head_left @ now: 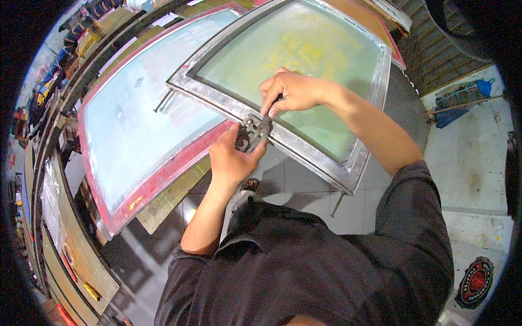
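A metal-framed printing screen (266, 122) with a greenish mesh lies in front of me. At the middle of its near edge sits a dark metal clamp-like bracket (251, 130) with holes in it. My left hand (235, 157) is closed around the bracket from below, thumb and fingers on either side. Just above it, my right hand (288, 93) pinches a small dark piece (266, 120) at the bracket's top; its kind is partly hidden by my fingers. Thin rods (338, 204) stick out from the near frame edge.
A red-framed screen (157, 198) with pale blue mesh lies to the left, partly under the metal one. Boards and a yellow-handled tool (92, 292) rest on a rack at the far left. A white surface (470, 185) with a blue cloth (462, 103) stands right. Grey tiles (304, 176) form the floor.
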`<state>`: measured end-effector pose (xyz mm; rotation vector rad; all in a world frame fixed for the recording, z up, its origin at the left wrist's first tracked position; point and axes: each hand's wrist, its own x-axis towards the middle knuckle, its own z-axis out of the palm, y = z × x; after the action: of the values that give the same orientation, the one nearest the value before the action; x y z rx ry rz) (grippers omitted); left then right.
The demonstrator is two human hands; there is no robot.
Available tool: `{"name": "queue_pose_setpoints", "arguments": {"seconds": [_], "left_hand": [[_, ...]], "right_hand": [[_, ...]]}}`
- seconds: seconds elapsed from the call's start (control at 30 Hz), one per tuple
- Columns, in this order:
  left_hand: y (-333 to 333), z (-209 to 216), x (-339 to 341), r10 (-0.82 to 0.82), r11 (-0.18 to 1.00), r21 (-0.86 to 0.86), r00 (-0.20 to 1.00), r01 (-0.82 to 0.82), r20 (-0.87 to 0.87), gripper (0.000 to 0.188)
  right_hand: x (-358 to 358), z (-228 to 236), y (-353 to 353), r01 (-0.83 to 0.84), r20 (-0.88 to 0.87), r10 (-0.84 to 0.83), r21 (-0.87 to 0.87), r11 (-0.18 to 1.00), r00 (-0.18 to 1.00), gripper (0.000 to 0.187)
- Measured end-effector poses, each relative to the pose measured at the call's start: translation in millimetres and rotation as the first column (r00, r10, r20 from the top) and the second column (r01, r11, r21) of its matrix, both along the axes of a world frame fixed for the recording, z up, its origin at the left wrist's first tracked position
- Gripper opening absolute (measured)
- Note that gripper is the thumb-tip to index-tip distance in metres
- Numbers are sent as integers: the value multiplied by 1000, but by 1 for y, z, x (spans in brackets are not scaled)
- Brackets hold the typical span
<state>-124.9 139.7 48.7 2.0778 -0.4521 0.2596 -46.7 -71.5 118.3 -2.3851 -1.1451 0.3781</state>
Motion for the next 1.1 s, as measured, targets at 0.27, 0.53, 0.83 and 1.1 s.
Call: {"name": "queue_pose_setpoints", "arguments": {"seconds": [0.27, 0.53, 0.83, 1.1], "left_hand": [[-1, 1, -4, 47, 999, -24, 999, -47, 16, 37], [1, 7, -5, 69, 998, -2, 997, -70, -36, 37], [1, 4, -4, 55, 998, -28, 997, -53, 48, 36], [3, 12, -4, 30, 998, 53, 996, -26, -84, 54]], "right_hand": [[-22, -1, -4, 115, 88, -112, -36, 993, 990, 19], [-51, -21, -10, 278, 333, -275, 40, 960, 902, 19], [-106, -39, 14, 638, 433, -645, 185, 747, 630, 18], [-125, -34, 32, 737, 337, -772, 254, 626, 539, 18]]}}
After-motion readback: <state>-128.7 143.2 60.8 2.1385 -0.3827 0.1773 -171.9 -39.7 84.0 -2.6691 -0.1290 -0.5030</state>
